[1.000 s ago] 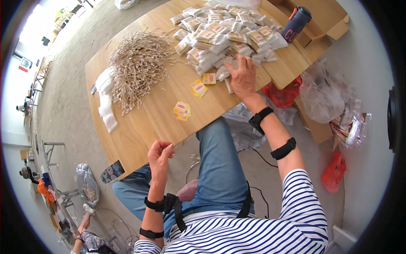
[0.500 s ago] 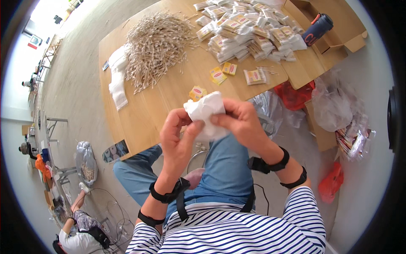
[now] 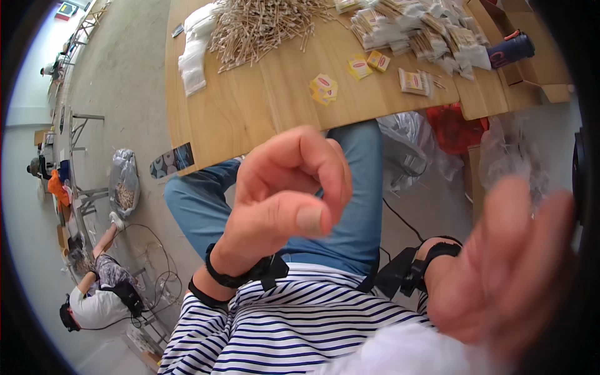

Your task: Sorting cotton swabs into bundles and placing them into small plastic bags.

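Bag (image 3: 403,353) below, left of right grip (image 3: 497,275)

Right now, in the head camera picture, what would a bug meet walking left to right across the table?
White stack → big pile of cotton swabs → fanned yellow cards → more yellow cards → small yellow stack → labelled packet of swabs → dark blue bottle.

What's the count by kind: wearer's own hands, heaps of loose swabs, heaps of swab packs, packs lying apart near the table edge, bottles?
Own hands: 2 (left hand, right hand, blurred)
Loose-swab heap: 1
Pack heap: 1
Pack apart: 1
Dark bottle: 1
Total: 6
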`<action>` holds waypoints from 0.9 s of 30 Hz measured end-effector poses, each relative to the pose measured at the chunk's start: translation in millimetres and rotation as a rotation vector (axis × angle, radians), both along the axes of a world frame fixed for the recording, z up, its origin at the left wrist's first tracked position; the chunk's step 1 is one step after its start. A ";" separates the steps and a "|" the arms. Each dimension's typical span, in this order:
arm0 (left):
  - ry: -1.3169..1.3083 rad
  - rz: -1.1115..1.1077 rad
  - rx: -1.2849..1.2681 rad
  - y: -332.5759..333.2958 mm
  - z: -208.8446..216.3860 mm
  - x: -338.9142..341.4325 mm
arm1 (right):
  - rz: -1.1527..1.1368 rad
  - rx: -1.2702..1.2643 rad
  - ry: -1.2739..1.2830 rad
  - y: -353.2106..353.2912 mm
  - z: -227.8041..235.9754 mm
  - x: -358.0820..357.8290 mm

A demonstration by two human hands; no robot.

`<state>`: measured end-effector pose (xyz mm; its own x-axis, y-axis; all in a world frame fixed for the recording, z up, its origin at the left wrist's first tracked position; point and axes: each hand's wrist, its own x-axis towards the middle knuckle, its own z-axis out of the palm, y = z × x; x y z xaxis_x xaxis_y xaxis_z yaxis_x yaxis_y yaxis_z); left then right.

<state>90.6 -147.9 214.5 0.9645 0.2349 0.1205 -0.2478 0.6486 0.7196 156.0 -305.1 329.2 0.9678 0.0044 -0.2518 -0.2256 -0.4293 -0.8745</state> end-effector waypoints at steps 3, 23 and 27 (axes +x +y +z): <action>0.134 -0.027 -0.053 0.6 -9.2 -5.6 | 0.048 0.034 -0.066 1.9 -6.3 -0.8; 0.288 0.083 0.113 14.1 -41.9 -6.4 | 0.366 0.180 -0.415 4.6 -59.1 27.8; 0.318 0.074 0.097 12.0 -44.1 0.7 | 0.418 0.227 -0.486 -6.1 -71.7 42.0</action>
<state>91.3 -135.8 170.4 0.9383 0.3075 -0.1584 -0.0447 0.5620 0.8260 198.0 -311.1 257.5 0.8760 0.4044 0.2627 0.3609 -0.1884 -0.9134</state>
